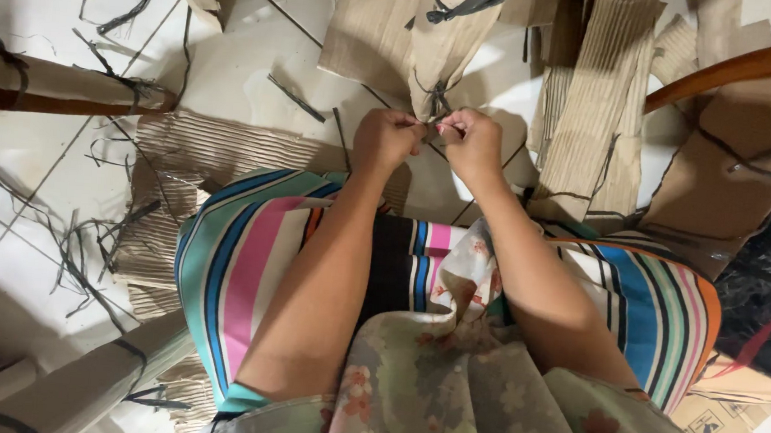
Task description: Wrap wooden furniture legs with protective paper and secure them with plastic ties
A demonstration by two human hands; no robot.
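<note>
Both hands meet over the floor just past the knees. The left hand [389,140] is clenched, its fingertips pinched on a thin dark strap [436,98] at the narrow end of a rolled cardboard bundle [447,44]; the right hand [474,141] is likewise closed, pinching the same strap from the other side. The knuckles nearly touch, and the strap ends between them are too fine to make out clearly.

The bundle is brown corrugated cardboard, folded and gathered so that it tapers toward the hands. Its long axis runs away from the person, narrow end near, wide end far, where another dark strap crosses it. The far end is cut off by the top edge of the view.

A striped skirt [247,252] covers the lap, hiding the floor below the forearms. Flat corrugated sheets [592,104] lie to the right, tied cardboard rolls [51,85] to the left, and loose dark strap scraps [85,250] litter the white tiled floor [8,181].
</note>
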